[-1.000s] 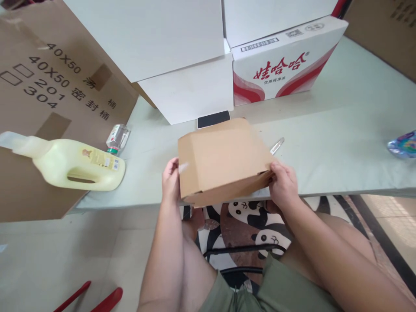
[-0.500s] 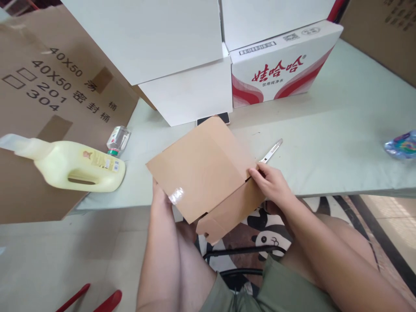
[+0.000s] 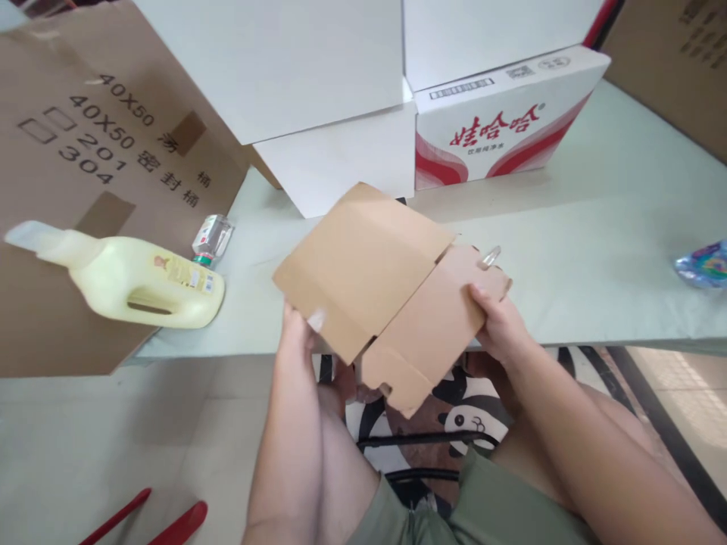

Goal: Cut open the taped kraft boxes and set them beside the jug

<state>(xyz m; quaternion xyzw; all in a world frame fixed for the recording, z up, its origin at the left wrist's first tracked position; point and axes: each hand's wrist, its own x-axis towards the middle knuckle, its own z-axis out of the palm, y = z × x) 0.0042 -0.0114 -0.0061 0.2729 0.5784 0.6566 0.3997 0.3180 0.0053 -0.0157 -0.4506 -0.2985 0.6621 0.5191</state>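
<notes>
Between my hands, above the table's front edge, is a brown cardboard box (image 3: 363, 257) with a flap on its right side folded outward. My left hand (image 3: 295, 329) is closed around the box's left corner beside a strip of clear tape (image 3: 316, 319); most of its fingers are hidden underneath. On the other side my right hand (image 3: 500, 319) grips the flap's outer edge, thumb on top and fingers beneath. Just past the flap shows the tip of a pale, blade-like tool (image 3: 491, 257); the box covers the rest of it.
White cartons (image 3: 335, 163) and a red-and-white carton (image 3: 505, 136) stand along the back of the table (image 3: 596, 250). At left are a large brown carton (image 3: 51, 182), a yellowish jug (image 3: 153, 284) and a small clear bottle (image 3: 212, 236). A shiny blue packet (image 3: 703, 265) lies far right.
The right-hand flap has swung up and outward, opening flatter beside the top panel. My right hand has shifted from the box's upper corner to the flap's outer edge. The pale tool is now mostly covered.
</notes>
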